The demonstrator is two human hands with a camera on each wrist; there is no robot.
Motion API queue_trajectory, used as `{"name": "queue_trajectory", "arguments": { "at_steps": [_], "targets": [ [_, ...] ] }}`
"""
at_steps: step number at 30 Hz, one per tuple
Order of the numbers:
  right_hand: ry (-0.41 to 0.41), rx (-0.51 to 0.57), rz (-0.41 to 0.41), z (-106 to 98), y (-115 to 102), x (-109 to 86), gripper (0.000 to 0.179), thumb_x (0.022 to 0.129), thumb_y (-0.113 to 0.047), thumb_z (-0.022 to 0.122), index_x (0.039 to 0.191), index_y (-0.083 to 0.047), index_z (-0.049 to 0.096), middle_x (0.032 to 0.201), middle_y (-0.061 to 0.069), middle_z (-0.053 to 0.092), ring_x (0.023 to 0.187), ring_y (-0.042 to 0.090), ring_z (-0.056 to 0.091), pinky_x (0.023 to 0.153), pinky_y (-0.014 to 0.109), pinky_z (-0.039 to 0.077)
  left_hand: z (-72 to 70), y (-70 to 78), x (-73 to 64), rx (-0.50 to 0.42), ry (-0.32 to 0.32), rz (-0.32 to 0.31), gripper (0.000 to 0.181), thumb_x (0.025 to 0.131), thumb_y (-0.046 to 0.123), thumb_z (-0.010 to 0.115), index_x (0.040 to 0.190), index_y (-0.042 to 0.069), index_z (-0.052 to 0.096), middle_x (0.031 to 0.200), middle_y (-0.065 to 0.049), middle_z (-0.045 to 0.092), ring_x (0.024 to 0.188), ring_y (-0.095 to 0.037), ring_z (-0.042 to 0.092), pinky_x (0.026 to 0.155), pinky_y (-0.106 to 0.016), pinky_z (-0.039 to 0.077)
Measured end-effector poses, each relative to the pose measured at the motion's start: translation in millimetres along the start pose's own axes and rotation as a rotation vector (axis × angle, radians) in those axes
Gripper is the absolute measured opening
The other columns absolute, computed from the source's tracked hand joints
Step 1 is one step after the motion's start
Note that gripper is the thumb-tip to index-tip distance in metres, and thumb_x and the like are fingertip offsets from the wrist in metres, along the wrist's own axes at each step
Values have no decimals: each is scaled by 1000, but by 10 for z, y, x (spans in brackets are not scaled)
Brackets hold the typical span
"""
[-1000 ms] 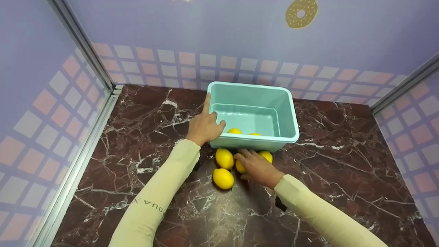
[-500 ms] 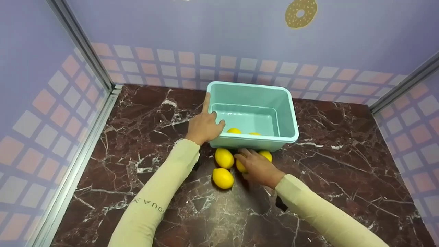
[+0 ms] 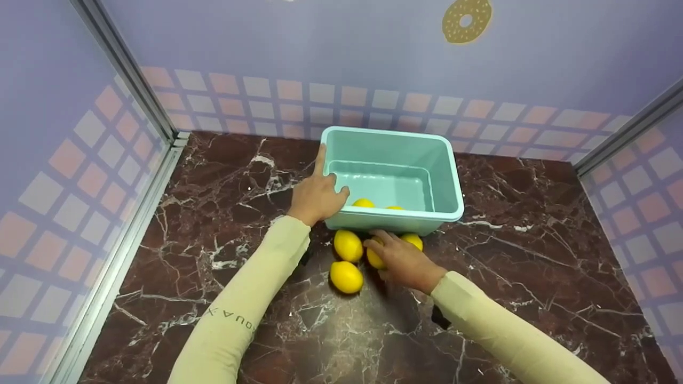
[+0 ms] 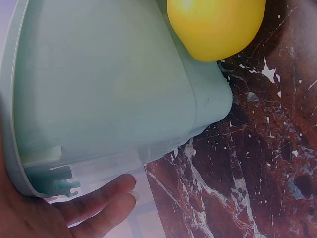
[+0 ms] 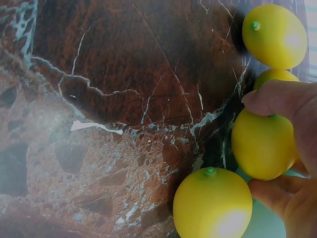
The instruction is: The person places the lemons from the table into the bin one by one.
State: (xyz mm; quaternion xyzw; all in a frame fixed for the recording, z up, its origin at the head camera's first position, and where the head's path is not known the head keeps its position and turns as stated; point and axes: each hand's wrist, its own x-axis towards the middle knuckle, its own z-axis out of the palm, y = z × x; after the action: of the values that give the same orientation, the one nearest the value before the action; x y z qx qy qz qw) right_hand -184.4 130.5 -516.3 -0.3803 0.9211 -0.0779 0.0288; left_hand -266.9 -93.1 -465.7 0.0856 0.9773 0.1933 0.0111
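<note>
A pale green plastic bin (image 3: 395, 214) stands at the back of the tabletop with two lemons (image 3: 364, 203) showing inside. My left hand (image 3: 318, 197) holds its front left rim, the index finger lying along the left edge. In the left wrist view two fingers (image 4: 106, 206) extend outside the wall. Right in front of the bin, my right hand (image 3: 403, 260) grips a lemon (image 5: 262, 144) between thumb and fingers, still low at the table. Two lemons (image 3: 348, 246) lie left of that hand, one behind the other. Another lemon (image 3: 413, 241) shows partly beyond it.
Dark red marbled tabletop (image 3: 240, 298) surrounds the bin and lemons. A lilac back wall (image 3: 267, 42) with pink and white squares rises behind the bin. Metal frame strips (image 3: 125, 64) mark the side corners.
Both hands stay almost where they were. The right thumb has drawn in slightly toward the lemon under that hand. The bin and the other lemons have not moved.
</note>
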Motion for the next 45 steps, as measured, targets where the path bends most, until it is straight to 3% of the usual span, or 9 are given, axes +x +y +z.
{"name": "queue_trajectory", "arguments": {
  "at_steps": [7,15,22,27,33,38,45],
  "targets": [
    [37,69,0,-5,-1,-27,65,66,-5,75,126,-8,52,133,18,51,108,31,59,88,43,53,-4,4,6,7,0,4,54,95,47,41,121,6,65,165,-2,-9,63,-23,57,58,-37,48],
    [35,114,12,-50,-6,-67,62,63,-8,75,119,-13,48,117,8,53,96,24,55,78,38,51,-19,17,-14,5,-19,-15,56,95,47,41,126,6,63,165,0,-10,66,-25,59,60,-39,49],
    [38,89,13,-69,-10,-90,67,66,-10,74,128,-12,48,127,11,51,101,25,56,77,37,53,-5,9,-4,16,-15,-16,56,95,47,41,126,6,63,165,0,-10,69,-25,60,63,-39,50],
    [63,14,-38,-94,-12,-108,70,71,-15,74,137,-16,51,137,14,46,93,26,62,74,36,56,-3,10,6,28,-20,-18,57,95,48,41,129,7,62,165,-1,-11,69,-25,60,63,-40,50],
    [85,35,-62,-115,-13,-125,62,72,-11,74,131,-18,59,143,16,42,107,33,59,80,40,56,-6,10,6,27,-15,-14,57,95,48,40,128,7,62,165,-1,-10,70,-26,61,64,-41,51],
    [71,63,-50,-123,-28,-128,46,83,-23,74,127,-19,60,142,16,43,113,33,57,86,41,55,-9,9,0,25,-6,-10,56,95,48,41,126,7,63,165,-1,-10,72,-26,62,66,-41,51],
    [77,89,-48,-135,-30,-136,41,87,-23,71,126,-19,61,143,15,43,114,31,56,85,40,55,0,2,0,9,-11,-3,54,96,47,40,125,7,64,165,-1,-11,61,-23,57,54,-36,45]
  ]
}}
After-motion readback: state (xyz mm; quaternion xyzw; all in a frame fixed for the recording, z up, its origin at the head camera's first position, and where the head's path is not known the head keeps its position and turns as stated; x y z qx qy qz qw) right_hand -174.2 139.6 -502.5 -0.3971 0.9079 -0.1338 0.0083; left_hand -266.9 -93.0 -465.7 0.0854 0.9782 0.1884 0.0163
